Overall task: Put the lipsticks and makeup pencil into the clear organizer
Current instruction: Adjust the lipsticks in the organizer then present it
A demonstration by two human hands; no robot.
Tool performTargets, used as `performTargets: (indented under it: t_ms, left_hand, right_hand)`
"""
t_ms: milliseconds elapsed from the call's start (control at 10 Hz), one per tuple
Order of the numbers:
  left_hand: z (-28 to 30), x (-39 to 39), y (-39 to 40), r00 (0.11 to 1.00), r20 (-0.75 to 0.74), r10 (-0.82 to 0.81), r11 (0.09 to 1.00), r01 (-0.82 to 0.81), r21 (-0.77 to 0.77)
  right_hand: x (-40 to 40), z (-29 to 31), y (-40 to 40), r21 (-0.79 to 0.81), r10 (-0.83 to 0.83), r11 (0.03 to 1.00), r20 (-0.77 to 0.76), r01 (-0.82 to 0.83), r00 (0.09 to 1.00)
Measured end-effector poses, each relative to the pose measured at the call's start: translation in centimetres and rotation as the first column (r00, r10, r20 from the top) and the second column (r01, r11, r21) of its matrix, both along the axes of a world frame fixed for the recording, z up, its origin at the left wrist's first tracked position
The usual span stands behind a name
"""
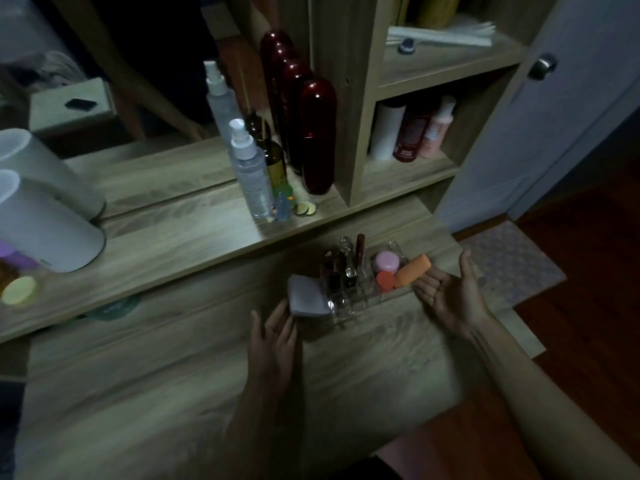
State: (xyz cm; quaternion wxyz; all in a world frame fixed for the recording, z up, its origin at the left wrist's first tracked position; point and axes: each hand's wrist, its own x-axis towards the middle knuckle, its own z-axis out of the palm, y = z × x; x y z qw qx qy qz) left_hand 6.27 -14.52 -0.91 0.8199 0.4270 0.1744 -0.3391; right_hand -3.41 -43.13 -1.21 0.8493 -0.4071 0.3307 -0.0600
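The clear acrylic organizer [349, 292] sits on the wooden table [173, 393], with dark lipstick tubes [341, 271] and a slim brown makeup pencil [360, 249] standing in its slots. Left hand [273, 344] and right hand [450, 296] flank it, fingers spread and loose, holding nothing. Pretty dim lighting.

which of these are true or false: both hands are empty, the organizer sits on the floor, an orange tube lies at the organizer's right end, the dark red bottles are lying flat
1. Both the left hand and the right hand are empty: true.
2. The clear organizer sits on the floor: false, it is on the wooden desk.
3. An orange tube lies at the organizer's right end: true.
4. The dark red bottles lie flat: false, they stand upright.
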Motion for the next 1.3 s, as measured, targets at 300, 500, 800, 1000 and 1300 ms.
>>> performTargets:
  t_ms: [300,500,800,1000,1300]
  left_hand:
    - [0.2,-1.5,-5.8,1.000,0.005,-0.028,0.999,0.028,-0.035]
    - [-0.1,-1.9,-7.8,0.997,0.019,-0.075,0.997,0.075,-0.017]
    - [0.0,-2.5,-9.5,0.995,0.015,-0.102,0.995,0.102,-0.016]
    - [-0.3,-2.7,-9.7,0.995,-0.008,-0.098,0.995,0.098,0.001]
    - [-0.1,-2.6,-9.3,0.996,0.012,-0.090,0.993,0.089,0.076]
  right_hand:
    - [-1.0,0.4,-5.5,0.026,-0.048,0.999,0.077,0.046,0.996]
    - [-1.1,0.3,-7.7,-0.001,-0.064,0.998,0.046,0.064,0.997]
    - [-1.5,0.5,-9.0,0.012,-0.110,0.994,0.011,0.110,0.994]
    - [-1.6,1.0,-8.7,-0.020,-0.108,0.994,-0.020,0.107,0.994]
    - [-2.5,1.2,-7.6,0.011,-0.182,0.983,0.025,0.182,0.983]
